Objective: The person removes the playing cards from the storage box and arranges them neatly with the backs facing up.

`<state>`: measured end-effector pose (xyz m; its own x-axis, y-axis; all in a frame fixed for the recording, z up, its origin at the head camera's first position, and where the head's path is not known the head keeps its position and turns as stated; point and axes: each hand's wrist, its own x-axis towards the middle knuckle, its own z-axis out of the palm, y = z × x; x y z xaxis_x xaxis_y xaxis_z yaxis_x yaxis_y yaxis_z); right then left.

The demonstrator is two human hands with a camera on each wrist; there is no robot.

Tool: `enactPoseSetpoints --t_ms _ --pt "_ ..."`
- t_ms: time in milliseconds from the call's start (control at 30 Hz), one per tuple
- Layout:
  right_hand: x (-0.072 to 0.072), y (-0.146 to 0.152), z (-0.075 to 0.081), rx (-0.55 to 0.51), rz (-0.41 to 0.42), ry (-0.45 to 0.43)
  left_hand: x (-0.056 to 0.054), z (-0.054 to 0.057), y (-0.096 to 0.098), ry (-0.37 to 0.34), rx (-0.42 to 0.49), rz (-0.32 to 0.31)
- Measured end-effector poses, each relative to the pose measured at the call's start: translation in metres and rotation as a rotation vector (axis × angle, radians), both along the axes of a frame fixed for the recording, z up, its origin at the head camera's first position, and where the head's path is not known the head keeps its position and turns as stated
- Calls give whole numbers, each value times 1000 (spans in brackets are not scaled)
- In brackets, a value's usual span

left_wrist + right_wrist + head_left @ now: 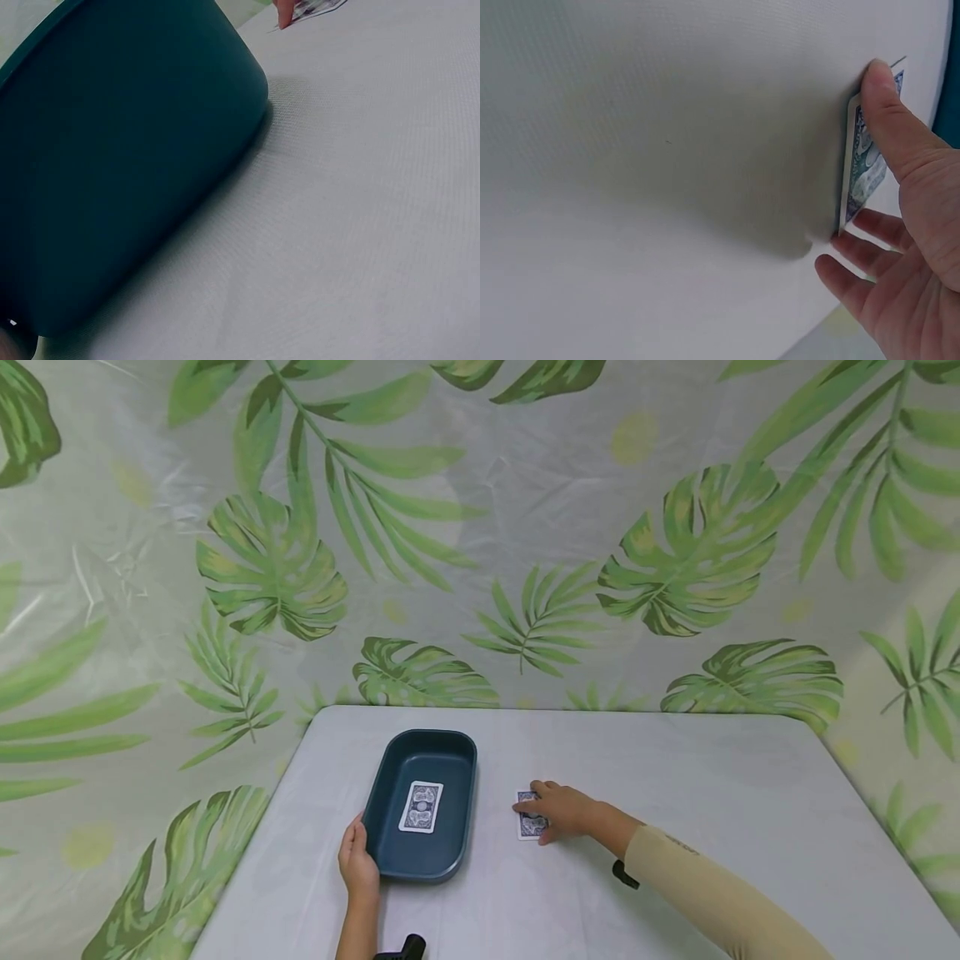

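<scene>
On the white table stands a dark teal rectangular tray (457, 802), its outer wall (135, 150) filling much of the left wrist view. A playing card (422, 807) lies back up inside it. My left hand (358, 860) holds the tray's left side near its front corner; the tray hides some of those fingers. Right of the tray, another blue-backed playing card (531, 827) lies on the table under my right hand (562, 810). In the right wrist view, thumb and fingertips of the right hand (922, 217) grip this card (866, 165) at opposite ends.
A white cloth (675, 777) covers the table, whose far edge meets a leaf-patterned sheet (525, 527). A dark wrist device (626, 874) hangs below the right sleeve (697, 885); another (405, 947) shows near the left forearm.
</scene>
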<state>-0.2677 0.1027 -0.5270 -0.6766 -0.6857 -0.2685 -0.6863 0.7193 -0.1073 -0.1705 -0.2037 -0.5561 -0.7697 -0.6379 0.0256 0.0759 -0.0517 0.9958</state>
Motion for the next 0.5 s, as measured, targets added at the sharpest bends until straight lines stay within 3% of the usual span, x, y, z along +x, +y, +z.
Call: enactPoseSetpoints --t_ms 500 --pt "4 8 -1 -112 4 -17 -2 -4 -1 -19 28 0"
